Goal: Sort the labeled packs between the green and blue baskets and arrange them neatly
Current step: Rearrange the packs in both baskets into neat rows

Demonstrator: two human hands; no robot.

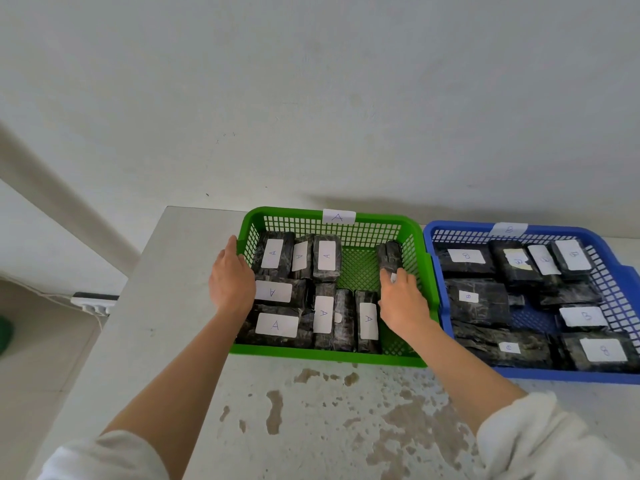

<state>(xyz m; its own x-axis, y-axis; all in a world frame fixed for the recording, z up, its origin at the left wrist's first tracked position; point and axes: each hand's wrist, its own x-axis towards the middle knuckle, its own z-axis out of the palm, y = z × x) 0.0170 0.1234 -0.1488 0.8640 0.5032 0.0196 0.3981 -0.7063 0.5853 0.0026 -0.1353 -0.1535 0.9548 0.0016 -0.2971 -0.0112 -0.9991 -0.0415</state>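
A green basket tagged "A" sits on the table and holds several dark wrapped packs with white "A" labels. Right of it stands a blue basket tagged "B", filled with several dark packs labelled "B". My left hand grips the green basket's left rim. My right hand is inside the green basket near its right wall, fingers curled on one dark pack that stands tilted there. That pack's label is mostly hidden under my fingers.
The white table has brown worn patches in front of the baskets. A plain wall runs right behind both baskets. A white power strip lies on the floor left of the table, and a green object shows at the left edge.
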